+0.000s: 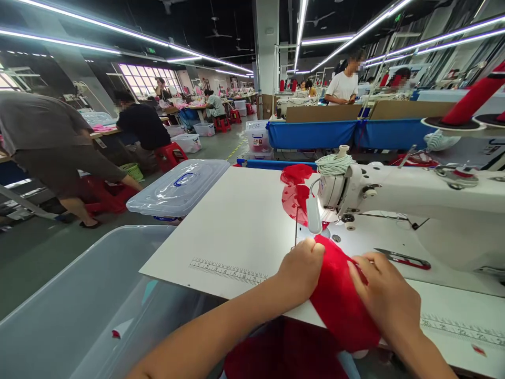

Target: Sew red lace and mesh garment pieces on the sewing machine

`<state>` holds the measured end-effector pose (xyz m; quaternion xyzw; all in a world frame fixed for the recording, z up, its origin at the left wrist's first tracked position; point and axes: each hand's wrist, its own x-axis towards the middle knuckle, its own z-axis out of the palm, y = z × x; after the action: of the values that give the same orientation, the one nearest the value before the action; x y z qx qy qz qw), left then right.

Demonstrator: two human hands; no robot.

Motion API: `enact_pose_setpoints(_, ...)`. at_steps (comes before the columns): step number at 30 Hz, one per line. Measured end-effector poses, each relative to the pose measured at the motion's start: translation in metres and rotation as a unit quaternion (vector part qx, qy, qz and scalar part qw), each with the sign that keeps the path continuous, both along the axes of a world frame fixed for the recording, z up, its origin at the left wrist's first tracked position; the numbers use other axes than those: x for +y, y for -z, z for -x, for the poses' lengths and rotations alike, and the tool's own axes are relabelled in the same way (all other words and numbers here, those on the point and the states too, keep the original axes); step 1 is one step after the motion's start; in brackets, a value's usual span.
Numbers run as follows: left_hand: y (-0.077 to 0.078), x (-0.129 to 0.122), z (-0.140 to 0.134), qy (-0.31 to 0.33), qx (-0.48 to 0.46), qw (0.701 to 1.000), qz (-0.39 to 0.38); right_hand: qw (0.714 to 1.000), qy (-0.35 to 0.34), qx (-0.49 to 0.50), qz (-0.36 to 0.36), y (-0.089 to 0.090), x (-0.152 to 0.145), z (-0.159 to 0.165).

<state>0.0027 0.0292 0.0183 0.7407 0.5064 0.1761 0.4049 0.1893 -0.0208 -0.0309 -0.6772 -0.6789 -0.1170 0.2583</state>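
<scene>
A piece of red fabric (339,300) is stretched between my two hands in front of the sewing machine (379,184). My left hand (302,268) is closed on its upper left edge. On the upper right edge, my right hand (384,289) pinches the cloth between thumb and fingers. The lower part of the fabric hangs over the table's front edge. More red pieces (295,195), some sheer, lie behind the lit needle area. Thread snips (406,259) rest on the machine bed, right of my right hand.
The white table (221,226) has printed rulers along its front. An open plastic bin (98,279) stands at the left, with a lidded box (181,184) behind it. Red thread cones (473,100) stand at the right. A person (47,147) bends over at the far left; others sit or stand beyond.
</scene>
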Motion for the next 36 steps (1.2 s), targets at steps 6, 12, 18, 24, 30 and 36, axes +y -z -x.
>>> enact_pose_setpoints(6, 0.021, 0.02, -0.014, 0.002, -0.084, 0.991, 0.106, 0.989, -0.112, 0.038, 0.09, 0.004, -0.01, 0.022)
enact_pose_setpoints(12, 0.029, 0.024, -0.012, -0.009, -0.145, 0.975, 0.17, 0.963, -0.098, 0.188, 0.166, -0.002, -0.005, 0.011)
enact_pose_setpoints(18, 0.032, 0.025, -0.013, -0.032, -0.181, 0.964, 0.19, 0.977, -0.075, 0.113, 0.167, -0.001, -0.001, 0.007)
enact_pose_setpoints(24, 0.034, 0.024, -0.011, -0.031, -0.195, 0.96, 0.2, 0.962, 0.052, 0.124, 0.236, -0.011, 0.007, -0.019)
enact_pose_setpoints(30, 0.038, 0.024, -0.01, -0.021, -0.199, 0.962, 0.186, 0.978, -0.062, 0.188, 0.067, -0.009, 0.018, -0.011)
enact_pose_setpoints(36, 0.032, 0.023, -0.008, 0.002, -0.148, 0.978, 0.149, 0.936, -0.209, 0.263, 0.11, 0.001, 0.044, 0.016)
